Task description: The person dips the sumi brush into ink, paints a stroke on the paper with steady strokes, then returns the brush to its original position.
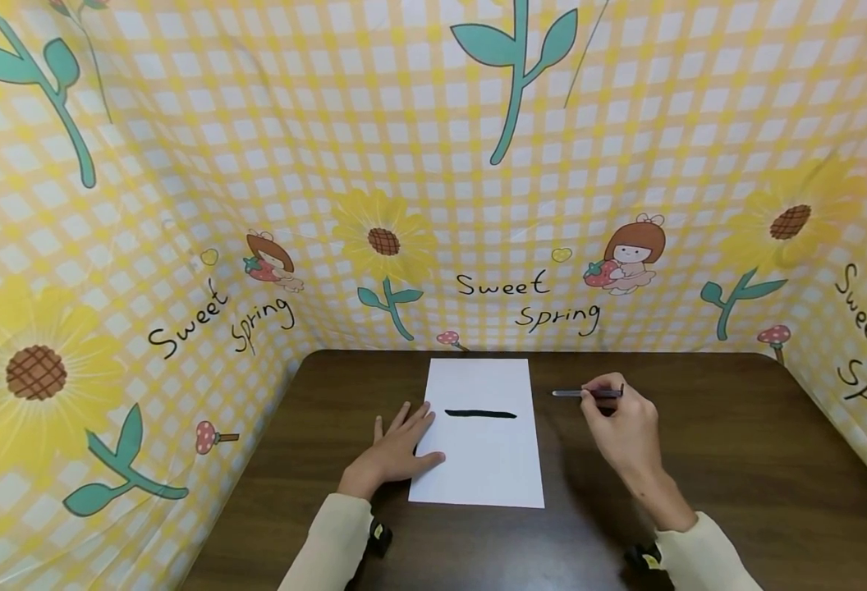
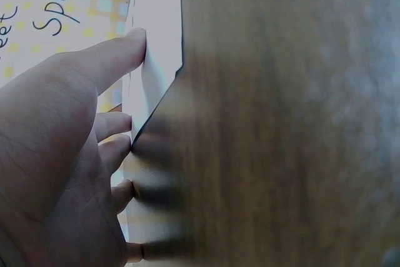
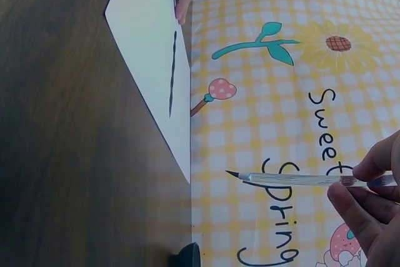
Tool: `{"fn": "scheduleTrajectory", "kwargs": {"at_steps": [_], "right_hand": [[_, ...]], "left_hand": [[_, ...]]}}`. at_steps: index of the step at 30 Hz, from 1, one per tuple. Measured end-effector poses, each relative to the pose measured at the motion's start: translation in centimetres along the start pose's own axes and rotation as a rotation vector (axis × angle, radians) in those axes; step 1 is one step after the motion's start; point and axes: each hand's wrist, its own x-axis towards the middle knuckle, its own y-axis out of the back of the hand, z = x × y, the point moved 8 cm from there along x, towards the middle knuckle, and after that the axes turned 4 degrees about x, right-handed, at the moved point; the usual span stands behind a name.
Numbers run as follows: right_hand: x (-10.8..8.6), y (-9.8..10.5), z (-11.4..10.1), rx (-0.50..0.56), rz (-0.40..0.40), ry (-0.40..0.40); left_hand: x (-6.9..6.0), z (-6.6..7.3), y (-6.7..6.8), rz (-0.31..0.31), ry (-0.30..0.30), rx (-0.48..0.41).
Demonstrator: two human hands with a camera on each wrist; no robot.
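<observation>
A white sheet of paper [image 1: 478,468] lies on the dark wooden table, with one thick black horizontal stroke [image 1: 480,414] across its upper middle. My left hand [image 1: 396,450] rests with spread fingers on the paper's left edge; its thumb lies on the sheet and some fingers reach onto the table. To the right of the paper, my right hand [image 1: 626,423] pinches a slim brush pen [image 3: 287,180] between thumb and fingers. The pen is held roughly level above the table, its dark pointed tip [image 3: 232,174] toward the paper and apart from it.
Around the brown wooden table [image 1: 478,550] hangs a yellow checked cloth [image 1: 433,164] printed with sunflowers and lettering. It stands right behind the table's far edge and along both sides. Each wrist wears a small black device, such as the left one [image 1: 380,538].
</observation>
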Motion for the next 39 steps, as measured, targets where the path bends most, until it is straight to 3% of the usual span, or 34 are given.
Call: {"fn": "scheduleTrajectory", "kwargs": {"at_steps": [15, 39], "right_hand": [[0.8, 2.2, 0.2, -0.001, 0.014, 0.000], [3.0, 5.5, 1.1, -0.027, 0.099, 0.070]], "left_hand": [[0.1, 0.0, 0.1, 0.001, -0.013, -0.010], [0.0, -0.1, 0.0, 0.000, -0.007, -0.025]]}}
